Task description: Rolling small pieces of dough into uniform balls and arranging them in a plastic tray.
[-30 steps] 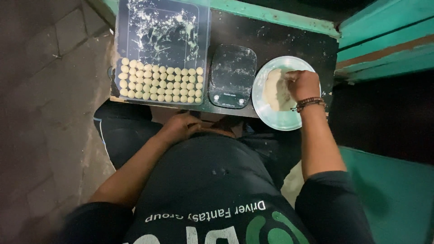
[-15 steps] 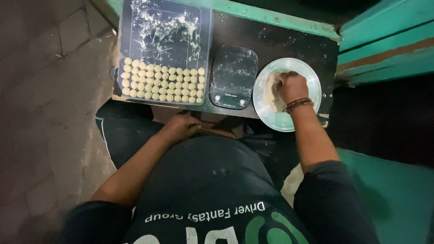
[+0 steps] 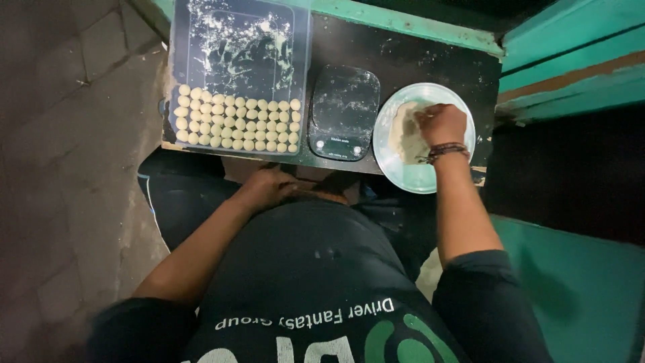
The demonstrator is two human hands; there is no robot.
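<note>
Head view: right hand (image 3: 440, 124) now further left over plate (image 3: 430, 178) than second ago, fingers curled, gripping dough (image 3: 405, 134) edge. Means pinch-off under way. Dough on plate's left half, long axis running toward/away from person, no clear pointing end. Left hand (image 3: 269, 188) idle on lap below board edge, loosely curled, holding nothing. Scale (image 3: 344, 111) between tray (image 3: 235, 40) and plate, balls (image 3: 235, 126) in rows.

A dark tray (image 3: 236, 40) sits at the table's left end, its far half dusted with flour, its near half filled with rows of small pale dough balls (image 3: 236, 126) — neatly packed side by side. Just right of it lies a dark kitchen scale (image 3: 344, 111), flour-speckled. The dark table (image 3: 430, 64) has a green edge — grey paving (image 3: 67, 168) lies left.
</note>
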